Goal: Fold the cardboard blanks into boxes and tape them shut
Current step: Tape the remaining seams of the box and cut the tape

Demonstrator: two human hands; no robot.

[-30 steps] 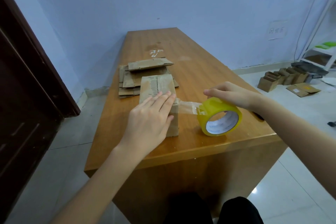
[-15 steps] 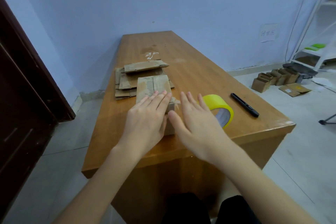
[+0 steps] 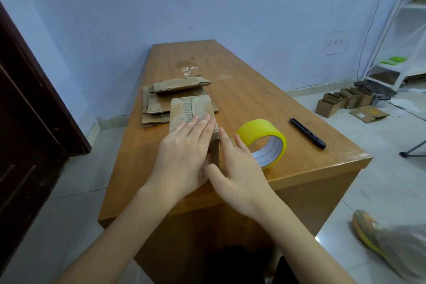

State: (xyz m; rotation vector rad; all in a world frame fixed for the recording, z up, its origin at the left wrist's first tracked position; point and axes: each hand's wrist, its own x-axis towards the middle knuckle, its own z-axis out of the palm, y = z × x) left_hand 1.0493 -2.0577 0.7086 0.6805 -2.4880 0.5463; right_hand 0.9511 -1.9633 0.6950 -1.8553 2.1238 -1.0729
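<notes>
From the head camera, a folded cardboard box (image 3: pixel 192 112) stands near the front edge of the wooden surface (image 3: pixel 253 90). The left hand (image 3: pixel 184 152) lies flat on its top, fingers straight. The right hand (image 3: pixel 235 166) presses straight fingers against the box's right side. Just right of that hand the yellow tape roll (image 3: pixel 262 138) rests on the surface, with a black pen (image 3: pixel 307 132) farther right. Flat cardboard blanks (image 3: pixel 161 101) are stacked just beyond the box.

You are in a plain packing room: bare blue walls, tiled floor, one wooden tabletop (image 3: pixel 242 90). Right of it, folded boxes (image 3: pixel 343 100) sit on the floor beside a white shelf rack (image 3: pixel 391 37); left of it, a dark door (image 3: pixel 25 104).
</notes>
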